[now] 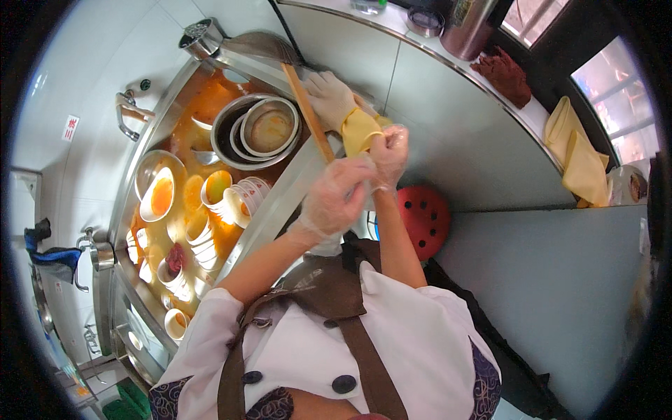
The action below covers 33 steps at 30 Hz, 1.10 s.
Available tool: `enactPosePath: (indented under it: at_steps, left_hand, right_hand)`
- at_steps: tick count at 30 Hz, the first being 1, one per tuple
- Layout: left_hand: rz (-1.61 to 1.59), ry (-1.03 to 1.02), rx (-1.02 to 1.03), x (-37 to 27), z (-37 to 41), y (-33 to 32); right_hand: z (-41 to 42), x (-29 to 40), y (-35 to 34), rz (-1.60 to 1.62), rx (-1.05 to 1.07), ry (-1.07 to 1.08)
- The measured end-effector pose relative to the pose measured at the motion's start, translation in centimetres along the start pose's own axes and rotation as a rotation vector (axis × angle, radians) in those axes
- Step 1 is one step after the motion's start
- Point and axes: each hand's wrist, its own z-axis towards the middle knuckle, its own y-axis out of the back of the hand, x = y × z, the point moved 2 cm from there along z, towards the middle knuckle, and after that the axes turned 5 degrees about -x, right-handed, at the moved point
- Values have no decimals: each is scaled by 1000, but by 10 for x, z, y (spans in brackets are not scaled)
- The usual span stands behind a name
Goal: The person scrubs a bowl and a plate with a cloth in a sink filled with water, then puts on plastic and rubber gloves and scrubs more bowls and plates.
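Observation:
My left hand (336,197), in a thin clear plastic glove, is blurred by motion. Its bent fingertips are close to my right hand (389,152), and I cannot tell whether they pinch the plastic there. The right hand wears a clear glove too, its fingers curled beside the yellow cuff (362,131) of a rubber glove. That glove's pale hand part (328,97) lies on the sink's far corner. A wooden handle (307,110) slants over the sink rim (273,205), its lower end near my left hand.
Cloudy orange water (181,126) fills the steel sink at left. In it sit nested metal pots (223,121), stacked white bowls (252,194) and a metal bowl (149,163). A red stool (425,220) stands right of my arms. More yellow gloves (577,157) rest on the ledge beside a flask (467,26).

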Motion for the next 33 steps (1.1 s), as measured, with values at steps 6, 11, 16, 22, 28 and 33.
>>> enactPosePath:
  at_steps: [6,11,16,22,28,33]
  left_hand:
    - [91,218,-93,13,-2,5]
    - [68,584,157,38,-1,18]
    - [-468,819,-142,90,0,38]
    - [51,853,68,97,-6,55]
    - [315,642,414,58,-27,59]
    - [-895,1070,77,81,-28,25]
  right_hand:
    - [-20,27,-18,-59,142,130]
    - [-51,61,-23,-365,353,621]
    - [-83,76,-23,-368,553,675]
    - [-101,63,-16,-370,460,512]
    - [-110,52,0,-494,272,342]
    - [-115,51,4,-536,458,368]
